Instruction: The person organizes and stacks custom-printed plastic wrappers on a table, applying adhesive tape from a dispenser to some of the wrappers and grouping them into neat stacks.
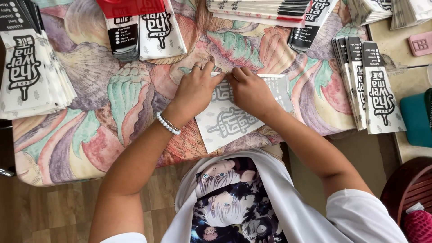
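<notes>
A flat white paper sleeve (pixel 225 123) with grey print lies on the seashell-patterned tablecloth (pixel 112 99), just in front of me. My left hand (pixel 195 87), with a ring and a white bead bracelet, presses its fingertips on the sleeve's far edge. My right hand (pixel 249 90) presses down beside it, fingertips nearly touching the left ones. Both hands lie flat on the paper and cover its upper middle part.
Stacks of printed white-and-black sleeves lie at the far left (pixel 31 67), top centre (pixel 148 29), top right (pixel 270 11) and right (pixel 371 85). A pink block (pixel 420 43) and a teal object (pixel 416 118) sit at the right. A dark red chair (pixel 407 189) stands lower right.
</notes>
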